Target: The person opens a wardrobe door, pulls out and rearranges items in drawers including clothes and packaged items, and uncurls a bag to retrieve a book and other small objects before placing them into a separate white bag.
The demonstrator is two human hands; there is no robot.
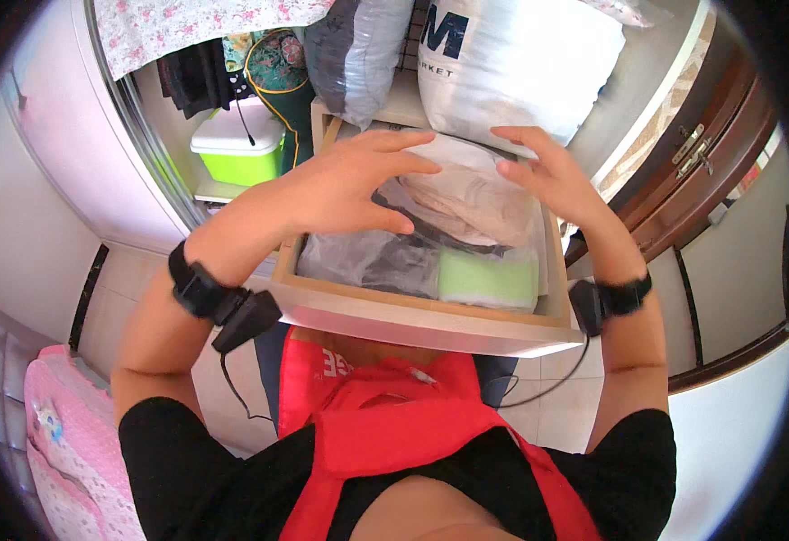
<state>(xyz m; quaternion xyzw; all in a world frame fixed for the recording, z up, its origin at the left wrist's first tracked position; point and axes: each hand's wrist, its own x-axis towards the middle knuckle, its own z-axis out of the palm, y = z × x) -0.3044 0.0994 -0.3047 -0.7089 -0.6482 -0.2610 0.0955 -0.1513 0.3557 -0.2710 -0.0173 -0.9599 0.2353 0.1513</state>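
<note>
An open drawer [394, 311] with a pale wooden frame is pulled out in front of me. Inside lie clear plastic bags: one at the back holds a beige folded item [453, 200], one at the front left holds something grey [367, 261], and a light green packet [488, 278] fills the front right corner. My left hand [367, 180] hovers over the drawer's left part, fingers spread, holding nothing. Above the back right of the drawer is my right hand [543, 171], its fingers apart and also without anything in them.
Behind the drawer stand a large white bag [516, 72] and a grey plastic-wrapped bundle [356, 59]. A green bin with a white lid [239, 149] sits on the shelf at left. A brown wooden door [719, 144] is at right, and a pink quilted cover [65, 442] at lower left.
</note>
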